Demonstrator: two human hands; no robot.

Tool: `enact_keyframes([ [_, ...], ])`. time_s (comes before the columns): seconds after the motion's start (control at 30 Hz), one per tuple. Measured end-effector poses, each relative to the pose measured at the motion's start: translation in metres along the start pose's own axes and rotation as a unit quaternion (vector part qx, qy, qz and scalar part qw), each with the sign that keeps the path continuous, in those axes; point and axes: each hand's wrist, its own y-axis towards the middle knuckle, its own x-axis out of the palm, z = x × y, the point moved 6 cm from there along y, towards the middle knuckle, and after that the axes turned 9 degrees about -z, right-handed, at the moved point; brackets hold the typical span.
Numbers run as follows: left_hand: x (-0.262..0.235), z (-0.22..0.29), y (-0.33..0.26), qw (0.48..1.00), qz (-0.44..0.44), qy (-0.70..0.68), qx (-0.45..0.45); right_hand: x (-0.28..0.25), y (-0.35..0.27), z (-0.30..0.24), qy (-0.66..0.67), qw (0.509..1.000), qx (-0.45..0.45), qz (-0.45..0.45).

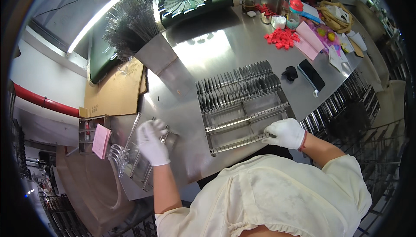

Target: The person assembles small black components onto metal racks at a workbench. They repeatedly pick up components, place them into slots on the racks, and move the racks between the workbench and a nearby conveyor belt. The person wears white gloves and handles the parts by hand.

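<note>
A metal rack (pixel 249 118) with slotted rails lies on the bench in front of me. Its far part holds rows of upright, dark metal blade-like pieces (pixel 238 85) with pointed tips; their exact kind is unclear. The two nearer rails carry none. My gloved right hand (pixel 286 133) is closed on the right end of the rack's nearest rail. To the left, my gloved left hand (pixel 152 141) is over a second slotted rack (pixel 141 163), its slightly blurred fingers bent and apart. I see nothing in that hand, though its palm is hidden.
A metal bin (pixel 157 54) of thin wires stands at the back left beside cardboard (pixel 113 87). Red clips (pixel 282 38), a bottle (pixel 294 14), pink paper (pixel 308 41) and a phone (pixel 311 75) lie to the right. A pink pad (pixel 101 141) sits at the left edge.
</note>
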Motion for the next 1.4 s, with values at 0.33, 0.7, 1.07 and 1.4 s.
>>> enact_keyframes([
  [0.33, -0.001, -0.009, 0.004, 0.992, -0.114, 0.035, -0.04, 0.008, -0.034, 0.001, -0.018, 1.0, 0.0, 0.011],
  [0.7, -0.012, -0.009, 0.024, 0.991, -0.091, -0.067, -0.067, 0.012, -0.054, 0.009, -0.025, 0.999, 0.027, -0.008],
  [1.07, -0.009, -0.146, 0.095, 0.933, -0.134, -0.155, -0.297, -0.018, -0.056, 0.005, -0.025, 0.999, 0.01, 0.043],
  [1.4, 0.105, -0.159, -0.005, 0.786, -0.319, -0.387, -0.362, -0.058, -0.025, -0.015, -0.049, 0.997, -0.026, 0.045],
])
